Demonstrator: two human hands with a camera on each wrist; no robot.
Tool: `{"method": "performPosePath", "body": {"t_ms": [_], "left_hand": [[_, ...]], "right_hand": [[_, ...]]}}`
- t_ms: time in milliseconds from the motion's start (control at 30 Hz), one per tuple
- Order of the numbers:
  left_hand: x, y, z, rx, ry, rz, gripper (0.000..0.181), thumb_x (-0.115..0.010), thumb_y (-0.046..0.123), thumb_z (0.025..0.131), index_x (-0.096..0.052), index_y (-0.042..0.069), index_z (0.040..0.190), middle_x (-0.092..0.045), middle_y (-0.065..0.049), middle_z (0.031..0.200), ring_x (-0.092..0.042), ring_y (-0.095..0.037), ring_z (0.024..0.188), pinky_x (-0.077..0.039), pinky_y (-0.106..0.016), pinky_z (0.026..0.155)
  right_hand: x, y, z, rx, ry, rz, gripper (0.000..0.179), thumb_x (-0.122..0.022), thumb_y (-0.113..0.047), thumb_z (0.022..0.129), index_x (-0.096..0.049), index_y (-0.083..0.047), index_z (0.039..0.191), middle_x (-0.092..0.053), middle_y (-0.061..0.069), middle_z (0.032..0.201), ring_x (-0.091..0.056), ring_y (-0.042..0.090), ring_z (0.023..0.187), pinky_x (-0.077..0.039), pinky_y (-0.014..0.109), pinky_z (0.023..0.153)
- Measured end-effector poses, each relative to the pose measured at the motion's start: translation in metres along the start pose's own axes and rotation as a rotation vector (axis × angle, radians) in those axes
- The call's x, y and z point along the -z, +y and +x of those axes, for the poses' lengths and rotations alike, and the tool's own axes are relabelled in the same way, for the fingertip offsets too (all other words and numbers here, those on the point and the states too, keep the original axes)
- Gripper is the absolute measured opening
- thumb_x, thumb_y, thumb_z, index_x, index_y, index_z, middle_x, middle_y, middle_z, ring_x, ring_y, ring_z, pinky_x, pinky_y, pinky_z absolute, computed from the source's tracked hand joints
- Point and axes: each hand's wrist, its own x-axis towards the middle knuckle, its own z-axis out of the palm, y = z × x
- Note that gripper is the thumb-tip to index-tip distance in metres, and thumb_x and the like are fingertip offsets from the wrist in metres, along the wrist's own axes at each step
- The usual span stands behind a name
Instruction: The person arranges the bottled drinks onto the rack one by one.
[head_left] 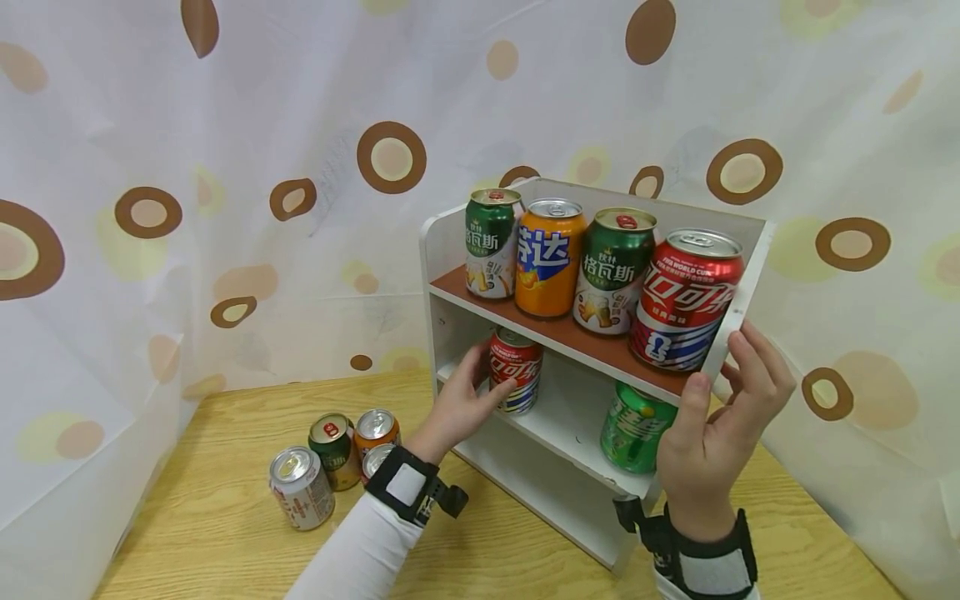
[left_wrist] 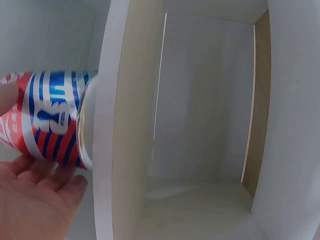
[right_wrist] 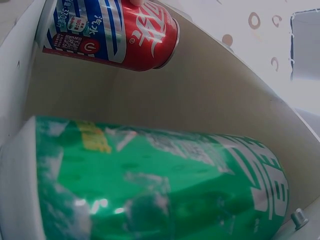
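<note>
My left hand (head_left: 467, 402) reaches into the middle shelf of a small white shelf unit (head_left: 551, 423). It holds a red cola can (head_left: 517, 367), thumb on one side and fingers on the other; in the left wrist view the can's (left_wrist: 52, 117) base is right at the shelf board. Against the unit's right side panel rests my right hand (head_left: 708, 446), its thumb at the front edge and its fingers along the outer side. A green soda can (head_left: 636, 427) stands inside that panel on the middle shelf, filling much of the right wrist view.
Along the top shelf stand a green-and-white can (head_left: 491, 246), an orange can (head_left: 550, 260), another green-and-white can (head_left: 613, 271) and a red cola can (head_left: 686, 300). Several cans, including a pale can (head_left: 302, 490), stand on the wooden table (head_left: 225, 542) at left. Behind hangs a patterned curtain (head_left: 300, 100).
</note>
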Motion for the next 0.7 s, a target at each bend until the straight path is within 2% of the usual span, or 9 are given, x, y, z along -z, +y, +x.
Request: {"method": "performPosePath", "body": {"t_ms": [133, 333, 533, 700], "left_hand": [[-0.006, 0.003, -0.006, -0.004, 0.063, 0.046, 0.07, -0.074, 0.018, 0.096, -0.037, 0.001, 0.153, -0.048, -0.021, 0.152, -0.048, -0.038, 0.142, -0.04, -0.052, 0.119], [-0.016, 0.011, -0.014, 0.036, 0.173, 0.071, 0.079, -0.081, 0.025, 0.09, -0.037, 0.003, 0.151, -0.048, -0.017, 0.149, -0.051, -0.034, 0.133, -0.046, -0.053, 0.111], [-0.024, 0.013, -0.017, 0.069, 0.214, 0.082, 0.078, -0.084, 0.027, 0.088, -0.04, 0.002, 0.148, -0.05, -0.017, 0.145, -0.054, -0.034, 0.129, -0.049, -0.051, 0.107], [-0.026, 0.011, -0.017, 0.061, 0.237, 0.115, 0.072, -0.082, 0.024, 0.09, -0.043, 0.002, 0.146, -0.053, -0.017, 0.143, -0.056, -0.033, 0.127, -0.051, -0.049, 0.106]], "right_hand": [[0.0, 0.0, 0.0, 0.001, 0.0, 0.005, 0.029, -0.046, -0.001, 0.098, -0.046, 0.013, 0.123, -0.048, 0.017, 0.138, -0.042, 0.025, 0.132, -0.036, 0.023, 0.1], [-0.002, -0.002, 0.001, 0.001, 0.01, 0.02, 0.028, -0.045, -0.001, 0.097, -0.047, 0.012, 0.122, -0.048, 0.017, 0.137, -0.042, 0.026, 0.131, -0.035, 0.023, 0.1], [-0.002, -0.002, 0.001, -0.004, 0.011, 0.025, 0.029, -0.045, -0.001, 0.097, -0.046, 0.012, 0.122, -0.047, 0.017, 0.137, -0.042, 0.025, 0.131, -0.036, 0.022, 0.099], [-0.002, -0.002, 0.001, -0.002, 0.009, 0.026, 0.029, -0.045, -0.002, 0.097, -0.046, 0.013, 0.122, -0.047, 0.017, 0.137, -0.042, 0.025, 0.131, -0.036, 0.022, 0.099]]}}
